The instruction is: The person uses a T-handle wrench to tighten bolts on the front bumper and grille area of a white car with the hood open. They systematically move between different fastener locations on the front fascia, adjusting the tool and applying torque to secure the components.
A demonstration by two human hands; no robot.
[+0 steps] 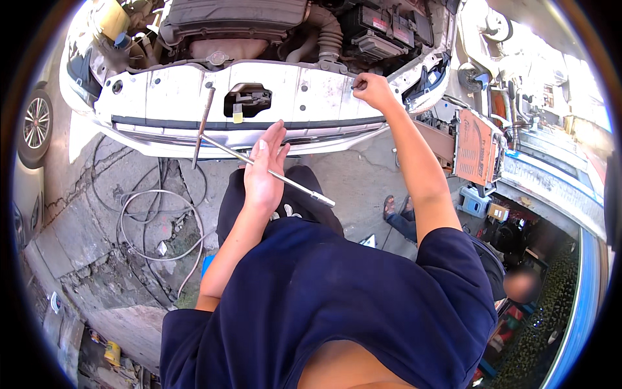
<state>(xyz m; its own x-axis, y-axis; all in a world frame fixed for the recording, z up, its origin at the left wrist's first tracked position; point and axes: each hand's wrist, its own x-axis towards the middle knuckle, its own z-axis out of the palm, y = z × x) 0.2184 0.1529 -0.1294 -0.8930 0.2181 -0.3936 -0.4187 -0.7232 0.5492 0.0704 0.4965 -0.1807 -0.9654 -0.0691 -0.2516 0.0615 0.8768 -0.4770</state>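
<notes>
My left hand (264, 178) holds a long steel T-handle wrench (301, 188), which lies slantwise across the palm under the thumb. The fingers of that hand stay stretched out. The wrench's rusty crossbar (205, 126) reaches over the car's front edge at the left, and its socket end points to the lower right. At the right end of the white front panel (188, 91), my right hand (374, 91) is closed in a pinch against the metal. Its fingertips hide most of what they hold; only a small dark spot shows there.
Behind the panel lies the engine bay with a black engine cover (233, 19) and a battery (382, 29). A latch opening (247, 102) is in mid-panel. A coiled hose (159, 257) lies on the left ground. An orange carton (476, 148) and another person (521, 285) are at the right.
</notes>
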